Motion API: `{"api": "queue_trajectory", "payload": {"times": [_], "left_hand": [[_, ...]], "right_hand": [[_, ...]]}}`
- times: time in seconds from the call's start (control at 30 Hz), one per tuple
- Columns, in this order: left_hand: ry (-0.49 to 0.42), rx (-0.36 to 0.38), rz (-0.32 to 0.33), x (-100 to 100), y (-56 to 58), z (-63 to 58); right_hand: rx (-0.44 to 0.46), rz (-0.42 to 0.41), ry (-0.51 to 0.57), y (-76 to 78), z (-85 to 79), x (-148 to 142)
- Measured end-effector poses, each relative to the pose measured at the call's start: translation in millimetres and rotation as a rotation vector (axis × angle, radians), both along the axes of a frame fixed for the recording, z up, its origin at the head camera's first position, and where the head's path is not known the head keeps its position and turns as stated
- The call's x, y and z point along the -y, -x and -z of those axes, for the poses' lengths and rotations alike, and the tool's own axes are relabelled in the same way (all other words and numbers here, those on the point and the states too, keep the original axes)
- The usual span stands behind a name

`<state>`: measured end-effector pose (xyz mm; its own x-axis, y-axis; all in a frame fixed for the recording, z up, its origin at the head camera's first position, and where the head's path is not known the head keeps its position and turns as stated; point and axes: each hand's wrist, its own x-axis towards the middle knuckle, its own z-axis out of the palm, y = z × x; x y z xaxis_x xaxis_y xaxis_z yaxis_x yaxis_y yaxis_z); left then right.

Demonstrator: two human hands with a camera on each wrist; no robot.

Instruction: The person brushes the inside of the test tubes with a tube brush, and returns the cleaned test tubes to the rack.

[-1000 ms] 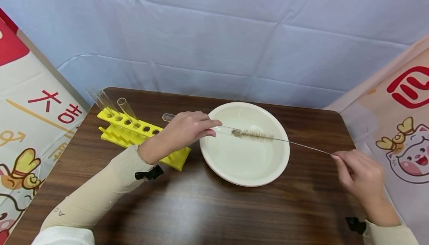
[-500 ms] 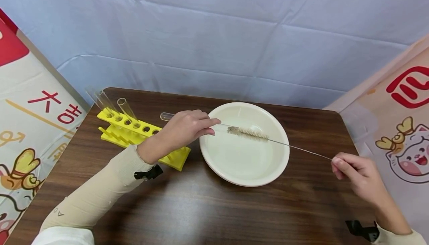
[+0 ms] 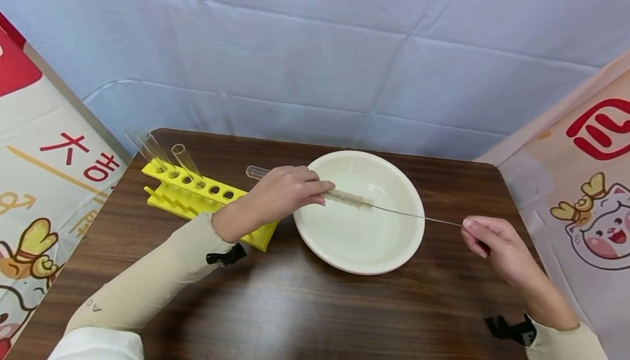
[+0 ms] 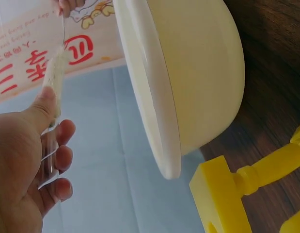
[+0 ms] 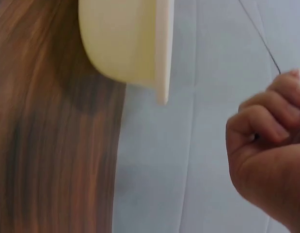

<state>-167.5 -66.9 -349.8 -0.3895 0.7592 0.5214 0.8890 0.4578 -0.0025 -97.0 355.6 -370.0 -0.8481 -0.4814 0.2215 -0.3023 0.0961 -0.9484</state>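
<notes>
My left hand (image 3: pixel 290 187) grips a clear glass test tube (image 3: pixel 257 172), its rounded end sticking out on the far left of the fingers. The left wrist view shows thumb and fingers wrapped round the tube (image 4: pixel 49 150). Bristles of a test tube brush (image 3: pixel 344 198) lie mostly inside the tube, with a short tuft at its mouth. My right hand (image 3: pixel 499 248) pinches the end of the brush's thin wire handle, well right of the bowl. In the right wrist view the fingers (image 5: pixel 266 116) are curled in, the wire (image 5: pixel 266 46) leading away from them.
A white bowl (image 3: pixel 361 268) stands on the brown wooden table (image 3: pixel 344 316), below the tube and brush. On the left, a yellow test tube rack (image 3: pixel 266 237) holds several glass tubes (image 3: pixel 184 156) upright. A pale cloth (image 3: pixel 315 48) hangs behind the table.
The right hand first draws back slightly, then moves left, pushing the brush deeper into the tube. The left hand and tube have shifted slightly right.
</notes>
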Motion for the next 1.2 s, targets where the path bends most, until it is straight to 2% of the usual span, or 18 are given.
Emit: {"api": "queue_trajectory", "payload": {"times": [0.1,0.23,0.33,0.5,0.7,0.93,1.2], "left_hand": [[0.000,0.001,-0.006,-2,-0.2,0.7],[0.005,0.004,-0.016,-3,-0.4,2.0],[0.003,0.012,-0.022,-4,-0.7,2.4],[0.004,0.013,-0.017,-7,-0.9,-0.3],[0.012,0.011,-0.014,-11,-0.4,-3.7],[0.016,0.003,0.003,-15,-0.9,-2.5],[0.017,-0.015,0.007,-18,-2.3,-3.4]], "right_hand": [[-0.031,0.055,-0.026,2.7,-2.5,9],[-0.143,0.172,-0.200,4.7,-5.4,20],[-0.223,0.216,-0.287,6.6,-6.1,29],[-0.258,0.262,-0.290,9.3,-1.0,46],[-0.259,0.332,-0.226,10.6,5.6,64],[-0.236,0.300,-0.226,12.9,9.1,85],[-0.254,0.233,-0.187,14.0,9.9,100]]}}
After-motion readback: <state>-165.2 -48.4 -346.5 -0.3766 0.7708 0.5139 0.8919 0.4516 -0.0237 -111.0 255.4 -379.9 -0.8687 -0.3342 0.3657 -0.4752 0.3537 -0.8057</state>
